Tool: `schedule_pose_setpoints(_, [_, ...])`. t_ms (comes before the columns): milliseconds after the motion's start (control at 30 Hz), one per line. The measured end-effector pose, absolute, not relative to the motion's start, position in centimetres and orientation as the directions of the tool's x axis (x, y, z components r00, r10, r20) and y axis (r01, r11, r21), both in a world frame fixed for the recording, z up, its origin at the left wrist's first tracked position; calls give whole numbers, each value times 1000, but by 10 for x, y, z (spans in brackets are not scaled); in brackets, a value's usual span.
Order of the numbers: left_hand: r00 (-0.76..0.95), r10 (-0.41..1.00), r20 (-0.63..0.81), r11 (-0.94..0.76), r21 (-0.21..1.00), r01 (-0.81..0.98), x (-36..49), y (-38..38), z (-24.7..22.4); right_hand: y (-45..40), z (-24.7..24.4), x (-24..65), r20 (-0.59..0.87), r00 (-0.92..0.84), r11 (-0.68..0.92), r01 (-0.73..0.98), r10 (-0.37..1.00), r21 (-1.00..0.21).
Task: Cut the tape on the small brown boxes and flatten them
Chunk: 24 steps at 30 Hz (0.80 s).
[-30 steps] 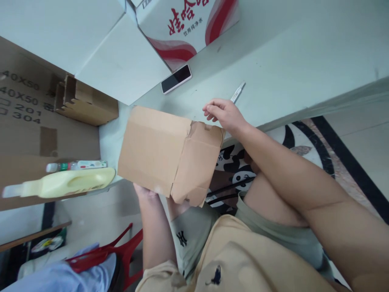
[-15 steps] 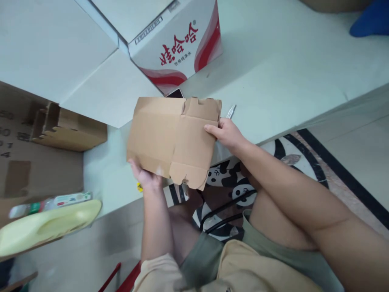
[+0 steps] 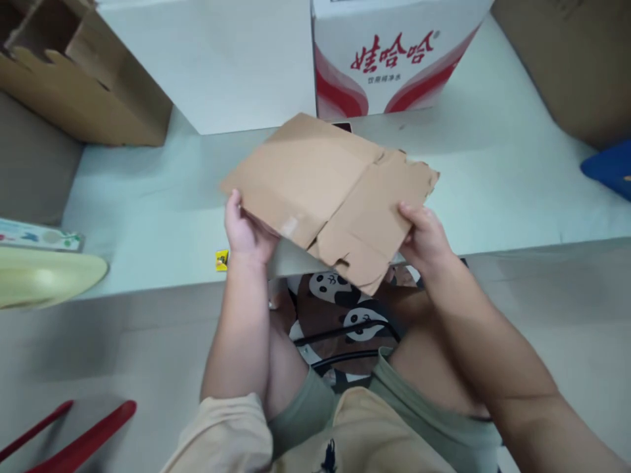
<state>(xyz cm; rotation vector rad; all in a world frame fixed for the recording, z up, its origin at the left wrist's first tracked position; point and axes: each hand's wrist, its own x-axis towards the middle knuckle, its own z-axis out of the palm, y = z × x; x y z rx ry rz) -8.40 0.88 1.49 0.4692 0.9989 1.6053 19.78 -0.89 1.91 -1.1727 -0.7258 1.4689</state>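
A flat, folded brown cardboard box point(image 3: 315, 177) is held up over the front of the table, tilted down toward the right. Notched flaps stick out at its right end, and a pale patch shows near its lower edge. My left hand point(image 3: 249, 230) grips the lower left edge, thumb on top and the fingers partly hidden beneath. At the right end my right hand point(image 3: 424, 236) pinches the flap panel, its thumb lying on the upper face. A small yellow packet point(image 3: 221, 260) lies on the table just left of my left wrist.
Behind stand a white carton point(image 3: 217, 66) and a white-and-red water carton point(image 3: 394, 66), with a dark-screened object point(image 3: 342, 127) before them. Brown boxes point(image 3: 123, 85) stand left, near a pale green tray-like object point(image 3: 54, 272). A blue item point(image 3: 608, 167) lies right. Red bars point(image 3: 83, 440) show low left.
The folded cardboard box has turned clockwise, its right end now lower. Both hands still hold it. My view has swung, so the table edge runs nearly level.
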Motion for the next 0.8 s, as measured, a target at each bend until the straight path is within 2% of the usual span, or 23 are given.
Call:
schedule_pose_setpoints(133, [-204, 951, -234, 19, 698, -715, -81, 1, 29, -25, 43, 221, -316, 145, -215, -472, 938, -855])
schedule_pose_setpoints(200, [-211, 946, -244, 11, 677, -736, -80, -2, 35, -39, 56, 243, -311, 266, -163, -463, 912, -872])
schedule_pose_setpoints(267, [-208, 947, -245, 9, 666, -746, -79, -4, 38, -55, 68, 269, -281, 486, -90, -380, 828, -921])
schedule_pose_setpoints(333, [-207, 949, -238, 7, 670, -743, -78, -4, 37, -66, 76, 294, -185, 700, -15, -243, 690, -970])
schedule_pose_setpoints(433, [-209, 951, -228, 5, 686, -728, -77, -1, 34, -56, 87, 326, -40, 833, 37, -73, 552, -997])
schedule_pose_setpoints(500, [-206, 950, -234, 12, 689, -724, -76, 1, 32, -25, 98, 341, 26, 850, 28, 13, 527, -1000])
schedule_pose_setpoints(567, [-200, 948, -247, 26, 688, -725, -73, 3, 32, 23, 110, 352, 42, 827, -17, 62, 561, -998])
schedule_pose_setpoints(700, [-206, 939, -277, 36, 673, -739, -69, 8, 32, 109, 118, 360, -107, 718, -219, 65, 688, -973])
schedule_pose_setpoints(800, [-202, 934, -295, 43, 653, -756, -71, 10, 33, 116, 89, 348, -157, 595, -285, 126, 788, -950])
